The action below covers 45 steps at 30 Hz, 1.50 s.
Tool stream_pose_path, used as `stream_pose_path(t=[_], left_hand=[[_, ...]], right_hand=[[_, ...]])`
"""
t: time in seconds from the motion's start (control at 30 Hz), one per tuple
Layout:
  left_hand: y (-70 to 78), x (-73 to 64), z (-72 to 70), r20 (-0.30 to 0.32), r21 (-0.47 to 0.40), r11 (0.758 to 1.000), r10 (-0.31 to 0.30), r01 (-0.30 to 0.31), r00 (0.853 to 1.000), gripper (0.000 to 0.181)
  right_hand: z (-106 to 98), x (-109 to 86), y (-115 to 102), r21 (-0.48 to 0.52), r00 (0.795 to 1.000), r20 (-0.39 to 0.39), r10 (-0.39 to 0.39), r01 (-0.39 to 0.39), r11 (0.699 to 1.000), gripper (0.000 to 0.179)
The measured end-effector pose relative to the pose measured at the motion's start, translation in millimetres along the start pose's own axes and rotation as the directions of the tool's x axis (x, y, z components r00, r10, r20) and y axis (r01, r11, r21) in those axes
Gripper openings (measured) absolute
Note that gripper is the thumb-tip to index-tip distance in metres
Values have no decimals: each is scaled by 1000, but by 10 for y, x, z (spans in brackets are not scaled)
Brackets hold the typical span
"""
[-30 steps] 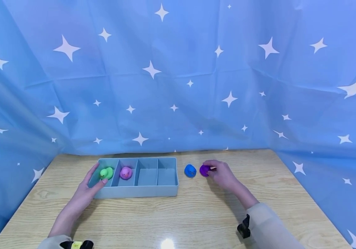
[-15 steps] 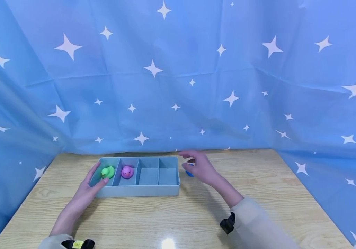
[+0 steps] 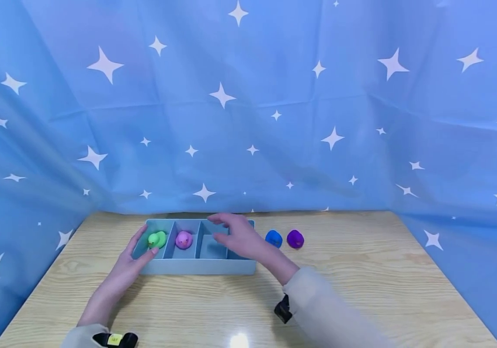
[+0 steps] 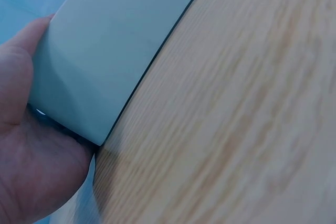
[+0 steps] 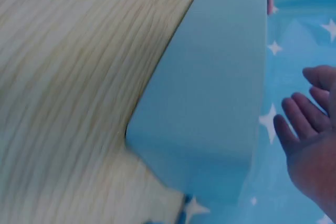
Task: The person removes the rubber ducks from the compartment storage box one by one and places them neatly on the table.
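A blue-grey box (image 3: 198, 267) with several compartments stands on the table. My left hand (image 3: 131, 266) holds its left end, thumb over the front rim, fingers along the end wall; in the left wrist view the palm lies against the box's corner. A green rubber duck (image 3: 157, 239) sits in the leftmost compartment and a pink rubber duck (image 3: 183, 239) in the one beside it. My right hand (image 3: 241, 237) hovers over the right-hand compartments with parted fingers and nothing in them. Right of the box sit a blue rubber duck (image 3: 273, 238) and a purple rubber duck (image 3: 295, 239).
The wooden table (image 3: 213, 309) reaches back to a blue curtain (image 3: 248, 121) with white stars, which also hangs along both sides. The right forearm crosses in front of the box's right end.
My right hand has left the purple duck and swept left, past the blue duck, to above the box. Both ducks stay on the table. The left hand keeps its hold on the box.
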<state>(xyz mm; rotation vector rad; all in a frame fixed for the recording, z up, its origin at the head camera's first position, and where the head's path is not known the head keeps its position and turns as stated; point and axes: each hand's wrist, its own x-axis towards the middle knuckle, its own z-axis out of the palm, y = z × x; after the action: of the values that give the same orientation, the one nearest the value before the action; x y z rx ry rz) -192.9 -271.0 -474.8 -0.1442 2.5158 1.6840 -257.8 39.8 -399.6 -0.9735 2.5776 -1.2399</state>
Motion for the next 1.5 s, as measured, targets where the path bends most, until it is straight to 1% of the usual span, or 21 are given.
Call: stream_pose_path(t=[0.2,0.3,0.43,0.63,0.83,1.13,1.23,1.4,1.47,1.5], left_hand=[[25,-14,-22,5,-7,1000,1,-1,1000,88],[30,-9,-17,6,1,1000,-6,6,1000,89],[22,6,-15,3,0,1000,-6,6,1000,88],[12,19,-19,14,-3,1000,-11,11,1000,89],[28,16,-29,13,3,1000,-6,6,1000,87],[16,31,-27,24,-2,999,-46,46,999,88],[-2,37,-28,24,-1,999,-48,48,999,88],[-28,36,-28,20,-15,999,-38,38,999,88],[-26,32,-22,18,-23,999,-30,30,999,88],[-21,25,-16,17,-25,999,-27,28,999,88]], right_hand=[[243,176,-134,0,1000,15,7,-7,1000,44],[327,239,-197,7,999,28,20,-20,1000,46],[407,306,-219,2,999,33,26,-26,1000,45],[460,349,-171,-6,997,70,19,-18,1000,46],[455,330,-140,-41,997,68,28,-25,999,44],[512,388,-230,-38,997,70,23,-21,999,42],[548,425,-247,-68,997,78,19,-14,998,41],[594,498,-249,-164,997,69,24,-12,986,42],[614,529,-224,-231,997,83,-2,22,973,36],[624,541,-209,-267,995,97,-18,43,963,30]])
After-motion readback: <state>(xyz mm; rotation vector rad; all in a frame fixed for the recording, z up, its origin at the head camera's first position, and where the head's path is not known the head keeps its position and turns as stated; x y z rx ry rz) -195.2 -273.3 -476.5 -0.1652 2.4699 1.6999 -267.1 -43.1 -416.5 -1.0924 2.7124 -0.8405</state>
